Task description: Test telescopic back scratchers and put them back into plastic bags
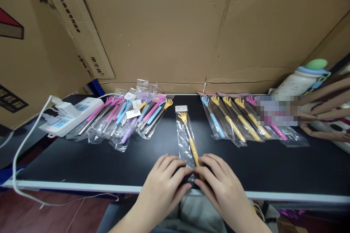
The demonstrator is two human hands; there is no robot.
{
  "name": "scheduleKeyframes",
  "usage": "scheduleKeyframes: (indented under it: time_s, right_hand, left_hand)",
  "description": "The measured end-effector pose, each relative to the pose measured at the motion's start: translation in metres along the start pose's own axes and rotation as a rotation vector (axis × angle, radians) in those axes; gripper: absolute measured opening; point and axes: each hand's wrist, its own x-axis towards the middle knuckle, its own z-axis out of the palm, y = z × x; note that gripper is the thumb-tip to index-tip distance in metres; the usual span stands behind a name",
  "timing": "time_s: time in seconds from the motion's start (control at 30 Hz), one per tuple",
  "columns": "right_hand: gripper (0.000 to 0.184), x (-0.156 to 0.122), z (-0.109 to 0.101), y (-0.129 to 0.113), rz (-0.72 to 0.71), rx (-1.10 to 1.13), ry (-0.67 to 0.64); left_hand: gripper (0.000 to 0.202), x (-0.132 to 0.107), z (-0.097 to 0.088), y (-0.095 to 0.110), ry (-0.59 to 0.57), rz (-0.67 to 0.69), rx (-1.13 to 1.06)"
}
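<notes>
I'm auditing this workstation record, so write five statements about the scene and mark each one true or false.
1. The left hand and right hand are both at the handle end of the middle yellow back scratcher. True.
2. Its claw points toward the person. False: it points away, toward the cardboard.
3. A white power strip lies on the left side of the table. True.
4. The bottle has a red rounded top. False: the top is green.
5. Among the scratchers on the right, the blue one lies farthest right. False: it lies farthest left.
</notes>
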Motion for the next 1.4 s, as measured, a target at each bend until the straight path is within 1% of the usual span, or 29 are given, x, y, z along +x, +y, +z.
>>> scheduleKeyframes:
  time_s: [0.07, 0.13, 0.2, 0.27, 0.33, 0.4, 0.53, 0.63, 0.8, 0.93, 1.03, 1.07, 1.1, 1.2, 1.27, 1.4]
  right_hand:
    - [0.019, -0.002, -0.005, 0.001, -0.067, -0.082, 0.004]
    - [0.025, -0.007, -0.009, 0.001, -0.143, -0.139, -0.002]
    - [0.027, -0.013, -0.012, 0.000, -0.197, -0.168, -0.008]
    - [0.022, -0.019, -0.012, -0.002, -0.211, -0.173, -0.008]
    - [0.016, -0.023, -0.010, -0.006, -0.190, -0.164, 0.000]
    - [0.016, -0.024, -0.008, -0.010, -0.155, -0.138, 0.016]
    - [0.016, -0.020, -0.001, -0.014, -0.020, -0.045, 0.089]
    - [0.015, -0.019, 0.006, -0.014, 0.073, -0.012, 0.145]
    - [0.014, -0.027, 0.014, -0.015, 0.191, -0.052, 0.190]
    - [0.013, -0.033, 0.014, -0.015, 0.286, -0.146, 0.186]
    - [0.011, -0.035, 0.016, -0.013, 0.325, -0.132, 0.190]
    - [0.013, -0.035, 0.017, -0.012, 0.329, -0.119, 0.201]
    - [0.015, -0.036, 0.018, -0.011, 0.335, -0.106, 0.214]
    - [0.023, -0.038, 0.018, -0.010, 0.343, -0.081, 0.235]
    - [0.023, -0.040, 0.014, -0.008, 0.321, -0.086, 0.188]
    - [0.023, -0.045, 0.001, -0.003, 0.227, -0.149, 0.080]
  left_hand:
    - [0.030, -0.004, -0.001, 0.000, -0.033, 0.039, 0.019]
    - [0.033, -0.009, 0.000, 0.000, -0.024, 0.090, 0.044]
    - [0.026, -0.014, 0.001, 0.000, 0.034, 0.148, 0.081]
    - [0.018, -0.017, 0.003, 0.001, 0.093, 0.200, 0.114]
    - [0.016, -0.016, 0.002, 0.002, 0.141, 0.246, 0.139]
    - [0.019, -0.010, -0.001, 0.005, 0.194, 0.259, 0.158]
    - [0.026, 0.008, -0.006, 0.011, 0.304, 0.219, 0.182]
    - [0.025, 0.022, -0.003, 0.014, 0.334, 0.190, 0.165]
    - [0.017, 0.035, 0.009, 0.018, 0.291, 0.183, 0.130]
    - [0.014, 0.041, 0.014, 0.021, 0.262, 0.161, 0.141]
    - [0.010, 0.042, 0.018, 0.022, 0.212, 0.130, 0.093]
    - [0.009, 0.042, 0.019, 0.022, 0.189, 0.116, 0.074]
    - [0.012, 0.042, 0.020, 0.022, 0.167, 0.106, 0.056]
    - [0.027, 0.041, 0.022, 0.023, 0.102, 0.103, -0.005]
    - [0.028, 0.039, 0.021, 0.022, 0.055, 0.108, -0.049]
    - [0.027, 0.034, 0.016, 0.019, -0.050, 0.096, -0.075]
